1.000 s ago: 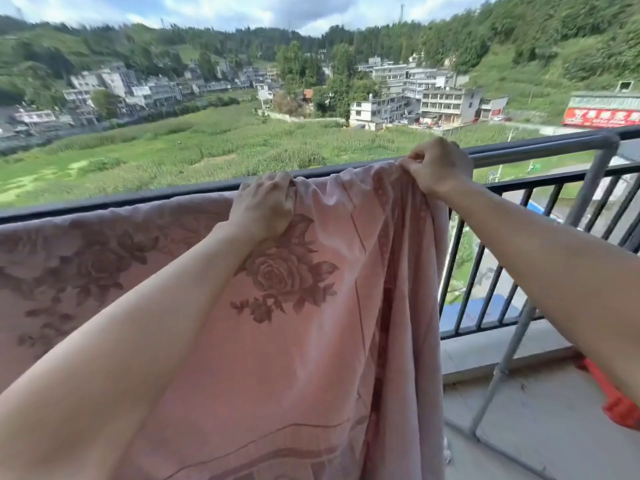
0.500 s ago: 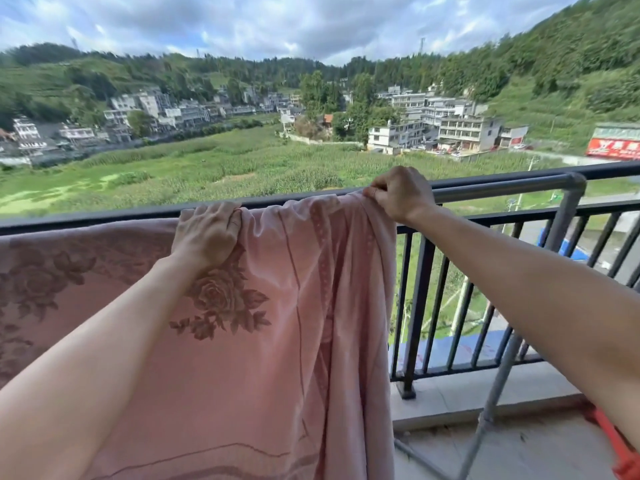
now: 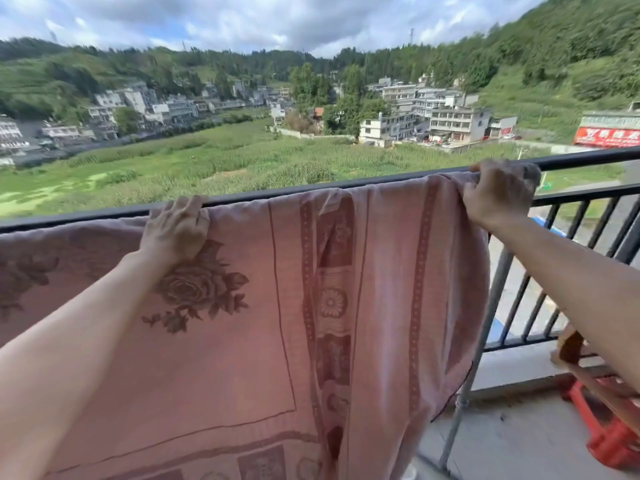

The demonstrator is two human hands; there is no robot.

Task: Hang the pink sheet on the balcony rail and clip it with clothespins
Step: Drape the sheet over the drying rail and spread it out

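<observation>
Draping over the balcony rail (image 3: 86, 218), the pink sheet (image 3: 242, 341) hangs down its near side. The left hand (image 3: 175, 230) curls its fingers over the cloth-covered rail top. Farther right, the right hand (image 3: 498, 194) grips the sheet's bunched edge at the rail.

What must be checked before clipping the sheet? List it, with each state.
1. Sheet draped over the rail: ok.
2. Left hand holds the sheet at the rail: ok.
3. Right hand grips the sheet's right edge at the rail: ok.
4. Sheet spread flat: not ok, folds run down it toward the right edge.
5. Clothespins within reach: cannot tell, none in view.
6. A hand free to clip: not ok, both hold the sheet.
</observation>
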